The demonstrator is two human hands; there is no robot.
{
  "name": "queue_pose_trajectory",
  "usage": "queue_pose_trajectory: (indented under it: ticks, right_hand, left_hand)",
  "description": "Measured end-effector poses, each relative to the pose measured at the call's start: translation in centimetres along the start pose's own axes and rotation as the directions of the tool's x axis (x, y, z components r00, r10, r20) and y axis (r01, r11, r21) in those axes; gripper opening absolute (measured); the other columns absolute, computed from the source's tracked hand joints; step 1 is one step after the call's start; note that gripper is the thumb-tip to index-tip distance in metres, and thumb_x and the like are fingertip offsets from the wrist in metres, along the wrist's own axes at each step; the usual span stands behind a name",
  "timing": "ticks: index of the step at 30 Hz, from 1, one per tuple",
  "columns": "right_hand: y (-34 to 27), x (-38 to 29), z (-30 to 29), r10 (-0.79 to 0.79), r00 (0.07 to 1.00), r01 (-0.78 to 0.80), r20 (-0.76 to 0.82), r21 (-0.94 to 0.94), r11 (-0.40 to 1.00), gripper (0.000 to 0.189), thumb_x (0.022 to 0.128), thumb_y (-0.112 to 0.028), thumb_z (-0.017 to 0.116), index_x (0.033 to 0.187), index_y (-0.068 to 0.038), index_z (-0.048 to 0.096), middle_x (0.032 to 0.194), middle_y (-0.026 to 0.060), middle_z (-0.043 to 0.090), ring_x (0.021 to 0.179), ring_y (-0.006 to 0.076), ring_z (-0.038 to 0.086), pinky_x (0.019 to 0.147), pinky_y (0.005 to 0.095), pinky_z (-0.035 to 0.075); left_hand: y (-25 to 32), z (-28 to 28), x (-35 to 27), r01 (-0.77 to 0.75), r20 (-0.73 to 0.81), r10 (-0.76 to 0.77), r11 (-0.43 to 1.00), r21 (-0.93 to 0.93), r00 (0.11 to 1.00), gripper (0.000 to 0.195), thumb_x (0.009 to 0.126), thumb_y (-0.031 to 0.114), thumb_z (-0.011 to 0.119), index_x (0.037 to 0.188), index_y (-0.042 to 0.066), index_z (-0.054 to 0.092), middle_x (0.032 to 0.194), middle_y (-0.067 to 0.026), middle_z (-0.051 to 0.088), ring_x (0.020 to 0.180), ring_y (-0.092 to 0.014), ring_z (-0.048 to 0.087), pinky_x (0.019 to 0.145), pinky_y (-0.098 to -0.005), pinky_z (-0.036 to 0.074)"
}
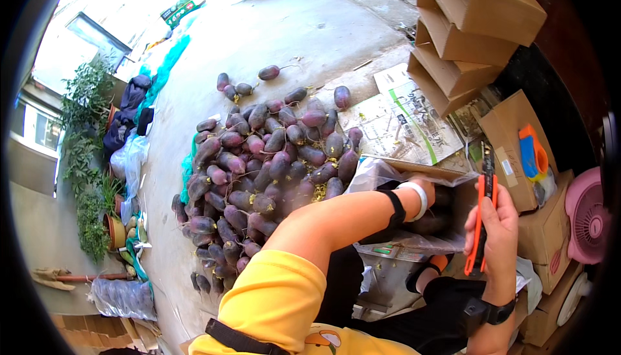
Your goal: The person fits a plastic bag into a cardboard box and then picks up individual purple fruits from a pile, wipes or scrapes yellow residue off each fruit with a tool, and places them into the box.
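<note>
My right hand [498, 221] is wrapped around an orange-and-black utility knife [476, 243], held upright with its dark end up, beside an open carton. My left hand [423, 189], below a white bracelet, reaches into that cardboard carton [422, 167]. Its fingers are mostly hidden, so what it touches does not show. Clear plastic film [376, 173] lines the carton and hangs over its rim. Dark radishes [432, 221] lie inside in shadow. Left of the carton, a large heap of dark purple radishes [279, 165] with thin roots covers the concrete floor.
Folded-open cartons [504, 10] are stacked at upper right. A tape dispenser [533, 153] sits on a carton at right, near a pink fan-like object [589, 214]. Flattened printed cardboard [412, 117] lies beyond the packed carton. Potted plants [114, 231] line the left wall.
</note>
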State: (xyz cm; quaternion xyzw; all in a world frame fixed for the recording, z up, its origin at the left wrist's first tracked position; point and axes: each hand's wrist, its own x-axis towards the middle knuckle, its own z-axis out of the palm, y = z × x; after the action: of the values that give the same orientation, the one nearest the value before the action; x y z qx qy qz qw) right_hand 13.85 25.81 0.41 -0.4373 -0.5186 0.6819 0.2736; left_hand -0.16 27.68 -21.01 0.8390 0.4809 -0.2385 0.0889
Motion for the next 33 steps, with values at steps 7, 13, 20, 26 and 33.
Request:
queue_pose_trajectory:
  ticks: [7,13,20,26,33]
  right_hand:
    - [0.6,0.3,1.2,-0.014,1.0,0.016,0.027,-0.065,0.998,0.03,0.099,-0.025,0.047,0.122,-0.006,0.046,0.064,0.0034,0.053,0.038,0.0086,0.047,0.034,0.0207,0.039]
    - [0.6,0.7,1.5,-0.019,1.0,0.02,0.01,-0.082,0.996,0.03,0.099,-0.025,0.047,0.122,-0.006,0.045,0.064,0.0033,0.053,0.037,0.0088,0.047,0.033,0.0212,0.04]
    - [1.3,1.6,4.0,-0.018,0.999,0.022,0.04,-0.127,0.992,0.027,0.098,-0.026,0.048,0.117,-0.007,0.047,0.064,0.0038,0.055,0.037,0.0097,0.048,0.033,0.0209,0.039]
    - [2.3,2.2,6.0,0.006,0.998,0.005,0.06,-0.184,0.983,0.029,0.098,-0.027,0.05,0.118,-0.007,0.047,0.064,0.0037,0.055,0.037,0.0094,0.048,0.033,0.0206,0.039]
    - [3.4,2.9,7.6,0.047,0.998,-0.036,0.038,-0.257,0.966,0.029,0.098,-0.027,0.049,0.119,-0.008,0.047,0.065,0.0037,0.055,0.038,0.0092,0.049,0.034,0.0202,0.039]
  left_hand:
    - [0.9,5.4,3.9,0.131,0.011,-0.133,0.948,-0.292,0.991,0.036,0.072,0.029,0.072,0.105,0.016,0.072,0.119,-0.0087,0.064,0.109,-0.023,0.062,0.089,-0.0353,0.051]
    - [-4.4,-7.8,-8.6,0.068,0.067,-0.031,0.739,-0.67,0.997,0.063,0.067,0.036,0.076,0.119,0.003,0.059,0.112,-0.0163,0.064,0.106,-0.034,0.06,0.09,-0.0398,0.049]
    - [-8.9,1.9,-23.8,-0.269,-0.324,-0.661,0.187,-0.945,0.677,0.042,0.078,0.015,0.072,0.115,0.001,0.058,0.1,-0.0147,0.066,0.09,-0.022,0.065,0.079,-0.0334,0.053]
    - [-8.6,20.0,-33.8,0.29,0.241,-0.898,-0.136,-0.947,0.368,0.041,0.076,0.019,0.072,0.11,-0.001,0.062,0.104,-0.0146,0.067,0.095,-0.022,0.064,0.086,-0.0334,0.051]
    - [-11.3,31.8,-38.1,0.32,0.426,-0.898,-0.374,-0.871,0.112,0.036,0.074,0.02,0.07,0.104,0.001,0.065,0.097,-0.0167,0.068,0.091,-0.026,0.066,0.085,-0.0349,0.051]
